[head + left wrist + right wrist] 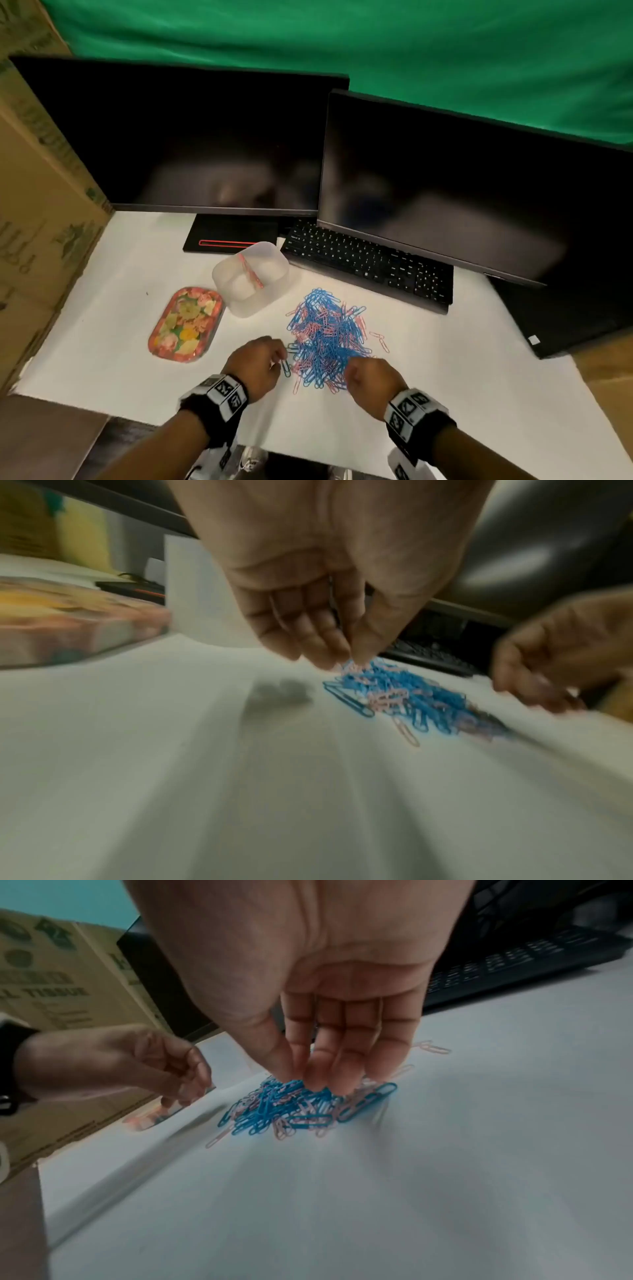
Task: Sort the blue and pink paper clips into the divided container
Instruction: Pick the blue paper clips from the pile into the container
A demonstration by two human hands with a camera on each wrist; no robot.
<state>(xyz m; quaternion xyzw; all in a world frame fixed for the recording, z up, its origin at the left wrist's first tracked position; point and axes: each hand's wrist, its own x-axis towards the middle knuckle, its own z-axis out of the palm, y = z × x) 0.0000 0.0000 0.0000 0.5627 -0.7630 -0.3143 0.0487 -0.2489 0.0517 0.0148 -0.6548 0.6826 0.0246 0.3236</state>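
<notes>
A mixed pile of blue and pink paper clips [327,337] lies on the white table, right of centre. The translucent divided container [246,306] stands behind and left of the pile, with a few pink clips [251,274] lying along its divider. My left hand [279,358] hovers at the pile's near-left edge, fingers pointing down [346,657] and holding nothing; a dark blue clip [349,702] lies on the table just below them. My right hand [368,377] is at the pile's near-right edge, its near-straight fingertips [318,1083] touching the clips [284,1110]. No clip shows between them.
A floral tray [186,325] lies left of the container. A black keyboard [370,267] and two dark monitors [445,192] stand behind the pile. A cardboard box [41,205] walls off the left side. A few stray pink clips [380,339] lie right of the pile.
</notes>
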